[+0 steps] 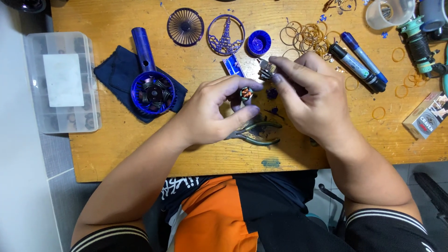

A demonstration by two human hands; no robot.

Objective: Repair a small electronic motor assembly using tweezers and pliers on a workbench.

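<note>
My left hand (212, 112) pinches a small round motor part with copper windings (246, 93) between thumb and fingers. My right hand (310, 95) grips a small metal piece with dark fins (266, 71) at its fingertips, just above and to the right of the motor part. Under both hands lie green-handled pliers (259, 133) on the wooden table (140, 149). A blue hair-dryer body (150, 84) with its coils exposed rests on a dark blue cloth (109, 70) to the left.
A round blue grille (185, 26), a blue ring with a tower figure (226, 35) and a blue cap (259, 42) lie at the back. Rubber bands (310, 35), two markers (359, 60), a small box (427, 116) sit right. A clear parts case (60, 81) overhangs the left edge.
</note>
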